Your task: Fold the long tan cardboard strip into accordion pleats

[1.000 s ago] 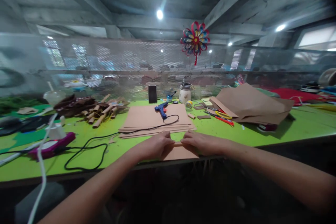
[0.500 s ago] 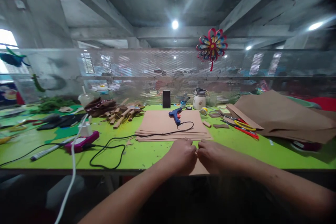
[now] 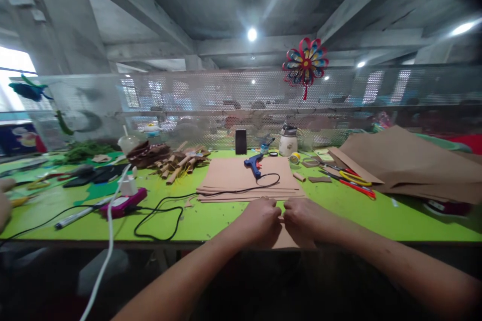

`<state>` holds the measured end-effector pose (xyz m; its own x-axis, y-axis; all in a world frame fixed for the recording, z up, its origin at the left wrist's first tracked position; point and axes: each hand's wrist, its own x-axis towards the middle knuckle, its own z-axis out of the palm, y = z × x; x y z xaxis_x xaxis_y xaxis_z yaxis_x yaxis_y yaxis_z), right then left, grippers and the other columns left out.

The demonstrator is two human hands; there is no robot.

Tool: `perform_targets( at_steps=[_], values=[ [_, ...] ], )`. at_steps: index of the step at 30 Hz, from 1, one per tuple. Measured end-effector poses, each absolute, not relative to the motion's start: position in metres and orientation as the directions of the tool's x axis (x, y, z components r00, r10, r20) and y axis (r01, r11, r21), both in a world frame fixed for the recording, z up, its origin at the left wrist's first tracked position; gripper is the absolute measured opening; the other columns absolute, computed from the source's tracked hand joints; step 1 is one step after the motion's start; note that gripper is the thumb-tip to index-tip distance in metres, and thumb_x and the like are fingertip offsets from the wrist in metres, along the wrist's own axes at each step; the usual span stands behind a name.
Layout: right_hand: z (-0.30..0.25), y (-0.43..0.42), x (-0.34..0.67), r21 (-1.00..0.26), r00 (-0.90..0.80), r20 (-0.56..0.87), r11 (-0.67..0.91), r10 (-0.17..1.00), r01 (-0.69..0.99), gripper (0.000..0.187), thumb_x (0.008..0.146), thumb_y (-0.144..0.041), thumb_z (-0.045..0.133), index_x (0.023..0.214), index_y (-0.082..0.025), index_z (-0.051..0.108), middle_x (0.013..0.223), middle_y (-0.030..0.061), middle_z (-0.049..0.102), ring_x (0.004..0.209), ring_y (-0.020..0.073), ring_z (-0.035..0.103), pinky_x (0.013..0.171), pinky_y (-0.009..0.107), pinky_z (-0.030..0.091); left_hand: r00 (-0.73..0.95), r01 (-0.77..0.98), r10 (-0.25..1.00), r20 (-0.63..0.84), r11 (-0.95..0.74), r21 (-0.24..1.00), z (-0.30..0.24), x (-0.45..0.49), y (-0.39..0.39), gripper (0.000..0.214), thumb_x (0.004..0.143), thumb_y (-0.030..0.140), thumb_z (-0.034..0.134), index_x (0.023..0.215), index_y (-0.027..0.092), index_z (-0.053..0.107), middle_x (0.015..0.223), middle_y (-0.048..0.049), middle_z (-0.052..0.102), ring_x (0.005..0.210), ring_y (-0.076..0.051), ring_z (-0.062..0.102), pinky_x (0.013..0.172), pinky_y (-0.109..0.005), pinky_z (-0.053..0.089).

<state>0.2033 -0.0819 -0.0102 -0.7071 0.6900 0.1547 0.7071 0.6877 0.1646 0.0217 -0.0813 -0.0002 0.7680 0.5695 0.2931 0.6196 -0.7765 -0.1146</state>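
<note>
My left hand (image 3: 262, 218) and my right hand (image 3: 301, 218) meet side by side at the front edge of the green table, fingers curled. Between and below them shows a sheet of brown kraft paper (image 3: 285, 237), its far edge pinched by both hands; my knuckles cover most of that edge. Just beyond lies a stack of brown paper sheets (image 3: 218, 175). On top of it rests a blue hot glue gun (image 3: 253, 164) with a red trigger, its black cord trailing left.
A purple power strip (image 3: 124, 203) and cords lie to the left, near brown paper rolls (image 3: 176, 168). Scissors (image 3: 354, 178) and large brown sheets (image 3: 410, 160) are at right. A jar (image 3: 288, 143) and phone (image 3: 241, 142) stand behind. Another person's arm (image 3: 4, 205) shows at the left edge.
The view has shifted slightly, and another person's arm has come in at the left edge. Both my hands remain closed on the paper at nearly the same spot.
</note>
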Motion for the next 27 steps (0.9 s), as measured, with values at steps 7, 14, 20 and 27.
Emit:
perform_targets(
  at_steps=[7,14,20,27],
  values=[
    [0.01,-0.095,0.211,0.12,-0.753,0.129,0.744,0.645,0.657,0.015,0.084,-0.017,0.048,0.084,-0.012,0.063,0.084,0.0079,0.058,0.077,0.0167,0.05,0.065,0.026,0.035,0.773,0.605,0.574,0.27,-0.795,-0.042,0.004,0.02,-0.068,0.017,0.08,0.02,0.048,0.069,0.015,0.06,0.073,-0.0058,0.058,0.066,-0.016,0.053,0.057,-0.026,0.035],
    [0.022,-0.108,0.224,0.102,-0.778,0.107,0.772,0.619,0.627,0.014,0.076,-0.01,0.053,0.089,-0.013,0.059,0.088,0.0068,0.053,0.081,0.0169,0.047,0.068,0.026,0.035,0.811,0.552,0.544,0.214,-0.833,0.024,0.01,0.014,-0.067,0.018,0.084,0.021,0.045,0.073,0.015,0.058,0.077,-0.0048,0.056,0.07,-0.015,0.052,0.059,-0.025,0.035],
    [0.019,-0.113,0.236,0.097,-0.773,0.126,0.768,0.622,0.633,0.019,0.08,-0.011,0.05,0.098,-0.014,0.055,0.092,0.0078,0.051,0.084,0.0171,0.044,0.07,0.026,0.035,0.842,0.527,0.531,0.098,-0.847,0.068,0.018,0.009,-0.065,0.014,0.083,0.019,0.046,0.075,0.015,0.058,0.079,-0.0041,0.052,0.07,-0.014,0.051,0.061,-0.024,0.036],
    [0.02,-0.118,0.233,0.054,-0.776,0.108,0.775,0.622,0.629,0.023,0.083,-0.01,0.046,0.105,-0.012,0.053,0.092,0.0088,0.05,0.086,0.0186,0.042,0.073,0.028,0.035,0.881,0.464,0.473,0.018,-0.871,0.162,0.038,0.003,-0.075,0.014,0.08,0.01,0.046,0.076,0.015,0.059,0.08,-0.0037,0.05,0.074,-0.014,0.048,0.068,-0.023,0.036]
  ],
)
